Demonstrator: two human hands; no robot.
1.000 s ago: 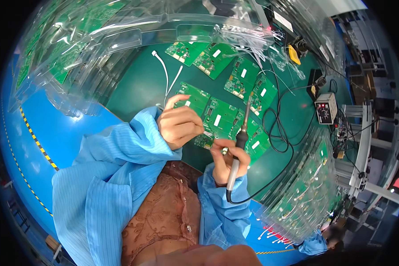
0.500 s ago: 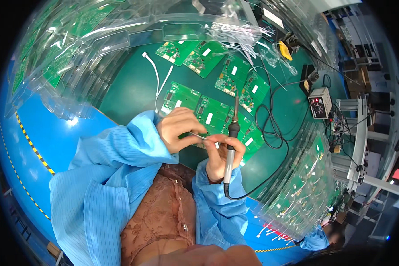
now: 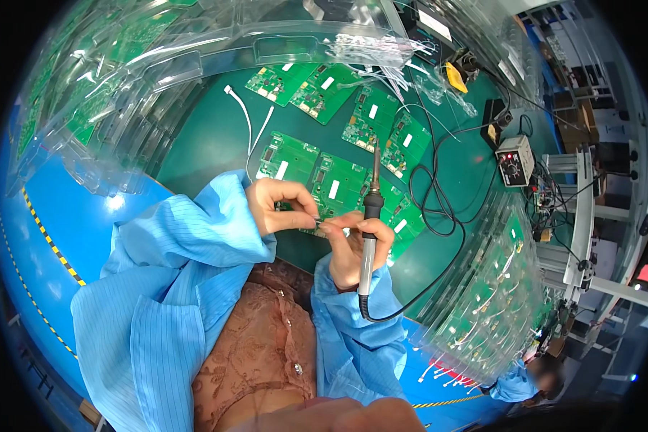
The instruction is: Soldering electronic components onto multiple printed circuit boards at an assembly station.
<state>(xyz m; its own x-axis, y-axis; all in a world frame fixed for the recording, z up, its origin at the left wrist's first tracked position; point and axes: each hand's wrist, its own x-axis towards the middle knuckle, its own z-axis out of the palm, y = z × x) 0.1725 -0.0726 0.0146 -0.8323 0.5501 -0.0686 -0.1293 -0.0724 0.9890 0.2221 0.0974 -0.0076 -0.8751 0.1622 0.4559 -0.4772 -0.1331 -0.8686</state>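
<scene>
My left hand [image 3: 284, 206] is closed in a pinch, thumb and index finger on a thin wire [image 3: 318, 223] that is mostly hidden. Its fingertips nearly meet those of my right hand [image 3: 350, 252], whose thumb and forefinger pinch at the same spot. A soldering iron [image 3: 368, 261] also lies in my right hand, held upright between the fingers, tip pointing to the far side. Beneath and beyond both hands lie several green circuit boards [image 3: 334, 175]. A white cable [image 3: 249, 128] with a connector runs along the mat toward my left wrist.
Clear plastic trays [image 3: 151, 79] are stacked at the left and far side; more trays with boards [image 3: 475, 288] stand at the right. A bundle of white cables [image 3: 371, 52] lies at the back. The soldering station [image 3: 515, 161] sits right, near the iron's looped black cord [image 3: 435, 209].
My hands have drawn closer, so less of the wire shows between them. The left fingers have straightened somewhat. The whole view has shifted slightly.
</scene>
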